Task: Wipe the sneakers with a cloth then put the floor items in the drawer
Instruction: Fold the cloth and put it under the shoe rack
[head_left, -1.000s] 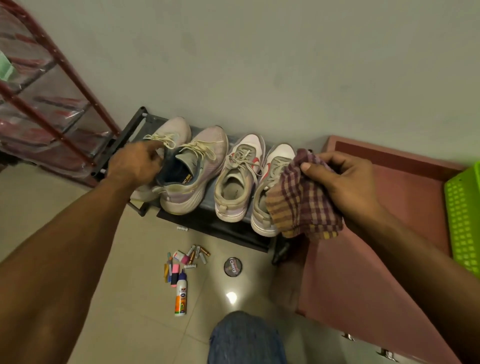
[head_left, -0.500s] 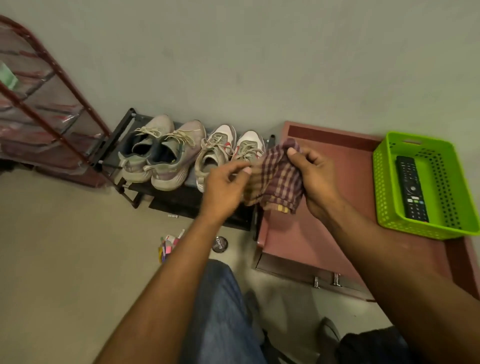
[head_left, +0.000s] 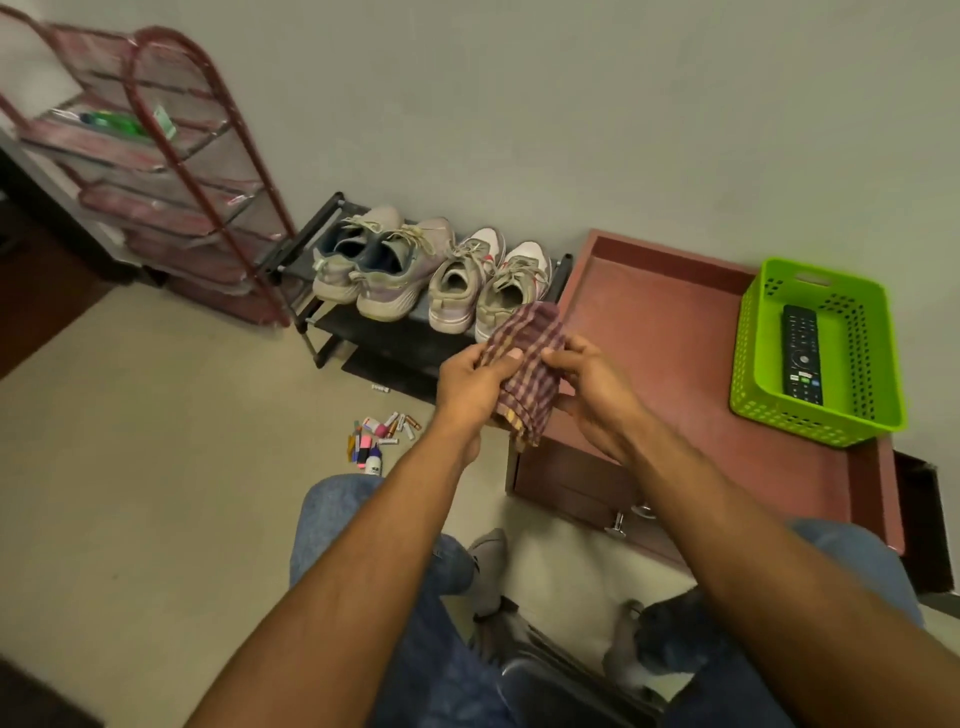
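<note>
Pale tiled floor (head_left: 130, 467) is running up to a plain wall, and against that wall I am seeing a low black rack (head_left: 332, 218) carrying four sneakers (head_left: 436, 270) in a row, toes to the wall, heels out toward me, which is putting their backs and sides within easy reach for wiping. Right of the rack a reddish cabinet (head_left: 665, 322) is standing with its drawer (head_left: 571, 488) fronts facing me and, as far as I can judge, closed; a green basket (head_left: 748, 364) on its top is holding a remote (head_left: 802, 353). Loose floor items (head_left: 382, 434), markers, small batteries and a glue bottle, are lying in a heap on the tiles just in front of the rack, near the cabinet's corner, so the drawer is sitting close for the later step. I am holding the checked cloth (head_left: 524, 369) in front of me, over the cabinet's front edge and just short of the rightmost sneaker, touching no shoe. My left hand (head_left: 472, 384) is pinching the cloth's left edge, thumb on top; my right hand (head_left: 592, 395) is curling around its right side, thumb pressing into the fabric. Both forearms are reaching forward and angling inward, wrists nearly level. I am judging that I am bunching the cloth for a wiping grip.
</note>
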